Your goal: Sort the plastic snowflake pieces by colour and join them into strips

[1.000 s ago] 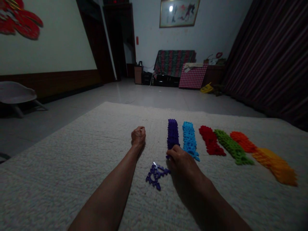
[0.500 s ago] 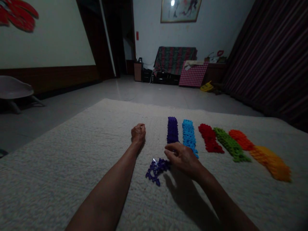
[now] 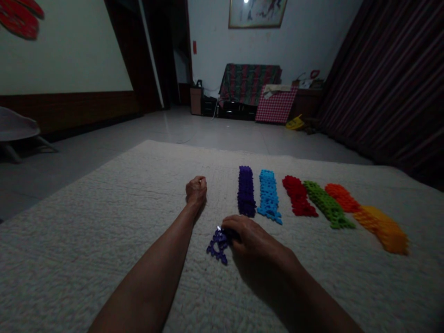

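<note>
Several loose purple plastic puzzle pieces (image 3: 217, 247) with notched edges lie on the pale quilted mat in front of me. My right hand (image 3: 243, 233) is over their right side, its fingers curled round one purple piece (image 3: 233, 234), which they partly hide. To the left, my left hand (image 3: 196, 190) rests on the mat as a closed fist, and nothing shows in it. Beyond my right hand stretches a neat purple row (image 3: 246, 190) of similar pieces. Beside it lies a light blue row (image 3: 269, 195).
Further right lie red (image 3: 299, 196), green (image 3: 329, 203), orange (image 3: 342, 197) and yellow-orange (image 3: 383, 229) rows. The quilted mat (image 3: 132, 185) covers the floor. A grey chair (image 3: 17, 127) stands at the left, a cloth-covered bench (image 3: 249, 83) at the far wall, and a dark curtain (image 3: 388, 88) hangs at right.
My right hand has moved left and down onto the loose purple pieces and closed on one. My left fist stays on the mat. The view has shifted slightly.
</note>
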A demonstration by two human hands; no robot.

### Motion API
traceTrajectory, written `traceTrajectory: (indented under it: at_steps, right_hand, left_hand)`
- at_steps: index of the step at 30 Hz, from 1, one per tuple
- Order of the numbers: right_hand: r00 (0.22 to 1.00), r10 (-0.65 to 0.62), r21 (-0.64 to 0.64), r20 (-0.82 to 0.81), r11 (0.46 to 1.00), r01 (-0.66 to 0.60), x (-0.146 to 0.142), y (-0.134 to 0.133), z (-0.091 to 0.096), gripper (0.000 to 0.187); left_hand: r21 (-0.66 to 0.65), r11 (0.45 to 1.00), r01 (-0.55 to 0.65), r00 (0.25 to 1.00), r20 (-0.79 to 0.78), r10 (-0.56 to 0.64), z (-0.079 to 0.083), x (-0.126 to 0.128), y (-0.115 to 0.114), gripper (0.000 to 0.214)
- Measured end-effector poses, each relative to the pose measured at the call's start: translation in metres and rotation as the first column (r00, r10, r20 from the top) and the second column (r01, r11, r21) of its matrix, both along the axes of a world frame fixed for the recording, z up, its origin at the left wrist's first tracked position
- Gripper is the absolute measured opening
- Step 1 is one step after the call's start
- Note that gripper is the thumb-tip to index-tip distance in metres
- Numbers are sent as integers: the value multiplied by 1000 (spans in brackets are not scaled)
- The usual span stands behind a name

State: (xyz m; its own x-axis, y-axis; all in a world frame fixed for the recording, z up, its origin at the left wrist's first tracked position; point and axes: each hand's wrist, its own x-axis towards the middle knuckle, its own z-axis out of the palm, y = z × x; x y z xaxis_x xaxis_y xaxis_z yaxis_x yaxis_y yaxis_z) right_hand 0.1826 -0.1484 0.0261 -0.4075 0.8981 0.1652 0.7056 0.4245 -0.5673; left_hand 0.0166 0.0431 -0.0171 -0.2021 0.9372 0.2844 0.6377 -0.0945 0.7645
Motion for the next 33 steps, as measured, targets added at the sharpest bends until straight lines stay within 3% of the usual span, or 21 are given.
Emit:
traceTrajectory:
  at_steps: [4,7,11,15,29,31,33]
  right_hand:
    - [1000,-24,-10,8,1000,24,1,1,-4,38]
    - [1000,-28,89,4,996,27,7,11,-5,39]
    - [968,-249,288,18,929,234,19,26,-10,39]
    - [909,-406,349,90,868,353,28,29,-15,35]
    - [924,-374,401,83,861,313,28,28,-15,39]
    - [944,-327,382,40,878,288,24,27,-13,36]
    - [973,-229,293,1,931,219,20,25,-10,29]
  left_hand:
    - [-7,1000,4,1000,-4,-4,2,0,-1,33]
    - [-11,1000,2,1000,-11,-2,2,0,-1,33]
    - [-4,1000,-6,1000,-26,6,3,0,-1,31]
    - [-8,1000,-8,1000,-29,8,3,1,-1,31]
    - [5,1000,-4,1000,-7,4,-1,0,1,32]
    - [5,1000,6,1000,0,-6,-1,0,1,32]
    - [-6,1000,10,1000,-1,-10,1,0,0,32]
